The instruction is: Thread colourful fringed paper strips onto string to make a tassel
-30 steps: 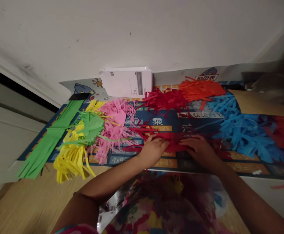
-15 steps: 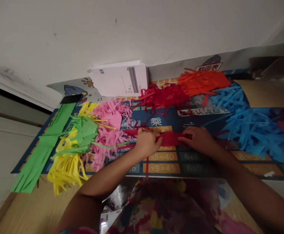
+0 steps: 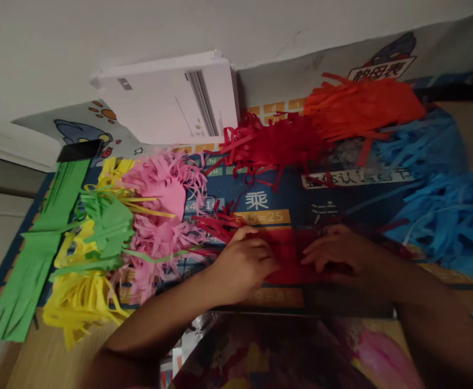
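A red fringed sheet of paper [image 3: 287,251] lies spread on the table in front of me, its cut strips [image 3: 215,224] fanning out to the left. My left hand [image 3: 246,262] is on its left part, fingers curled closed over the paper. At its right part is my right hand [image 3: 337,254], with bent fingers gripping the red paper, slightly blurred. The underside of both grips is hidden. Beyond the hands sits a crumpled bunch of dark red paper strips [image 3: 285,143].
Left are pink [image 3: 169,200], yellow [image 3: 84,292] and green fringes [image 3: 108,227], plus a long green strip [image 3: 37,243] under a black object [image 3: 80,150]. A white box [image 3: 163,102] leans on the wall. Orange [image 3: 366,108] and blue fringes [image 3: 447,227] lie right, on a printed mat [image 3: 256,181].
The red paper between my hands has gone from a narrow folded band to a wider, opened sheet. Both hands have shifted slightly nearer to me, and my view has moved closer.
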The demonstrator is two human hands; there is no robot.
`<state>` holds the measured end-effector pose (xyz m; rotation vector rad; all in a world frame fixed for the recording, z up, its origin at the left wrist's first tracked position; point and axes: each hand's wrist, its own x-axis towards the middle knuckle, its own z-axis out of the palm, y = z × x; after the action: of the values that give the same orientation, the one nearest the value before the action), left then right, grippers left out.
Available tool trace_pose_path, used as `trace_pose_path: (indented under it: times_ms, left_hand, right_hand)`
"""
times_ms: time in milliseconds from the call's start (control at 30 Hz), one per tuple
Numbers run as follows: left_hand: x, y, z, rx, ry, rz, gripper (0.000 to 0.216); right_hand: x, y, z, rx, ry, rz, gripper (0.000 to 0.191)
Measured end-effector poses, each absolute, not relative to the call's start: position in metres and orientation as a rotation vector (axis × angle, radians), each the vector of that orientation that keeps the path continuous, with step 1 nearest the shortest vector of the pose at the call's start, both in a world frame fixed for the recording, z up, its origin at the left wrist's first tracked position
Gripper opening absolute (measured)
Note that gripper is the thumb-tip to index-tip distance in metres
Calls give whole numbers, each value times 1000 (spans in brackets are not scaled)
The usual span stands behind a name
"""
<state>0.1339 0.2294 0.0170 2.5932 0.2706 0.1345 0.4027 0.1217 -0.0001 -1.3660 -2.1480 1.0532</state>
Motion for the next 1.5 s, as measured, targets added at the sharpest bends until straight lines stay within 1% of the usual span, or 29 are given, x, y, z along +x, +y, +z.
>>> trace_pose_path:
  times_ms: [100, 200, 333, 433, 633, 800, 900, 1000, 1100, 1500]
  left_hand:
    - [132, 230, 18, 2566, 351, 98, 20]
    - [132, 231, 20, 2474, 482, 159, 10]
    - [136, 230, 16, 2428, 713, 222, 19]
    - [139, 230, 10, 2478, 843, 280, 17]
    - [144, 231, 5, 2595, 918, 270, 22]
    - [146, 233, 4, 2604, 960, 298, 20]
    - [146, 234, 3, 2590, 970, 280, 23]
    - [148, 234, 3, 2599, 969, 253, 27]
    - [150, 234, 2, 2624, 967, 256, 27]
    - [152, 234, -2, 2694, 984, 190, 28]
  right_hand:
    - [400, 121, 0, -1469, -2143, 1076, 17]
    - [398, 123, -1, -1572, -2116, 953, 21]
    - [394, 127, -8, -1709, -2033, 684, 28]
    - [389, 130, -13, -1824, -1957, 475, 32]
    - [379, 136, -18, -1981, -1931, 257, 38]
    - [377, 138, -20, -2011, -1937, 268, 39]
    - [378, 137, -21, -1999, -1937, 248, 42]
    - [379, 137, -21, -2000, -1926, 264, 41]
    - [380, 136, -22, -1987, -1910, 267, 38]
    - [381, 137, -22, -2022, -1846, 316, 38]
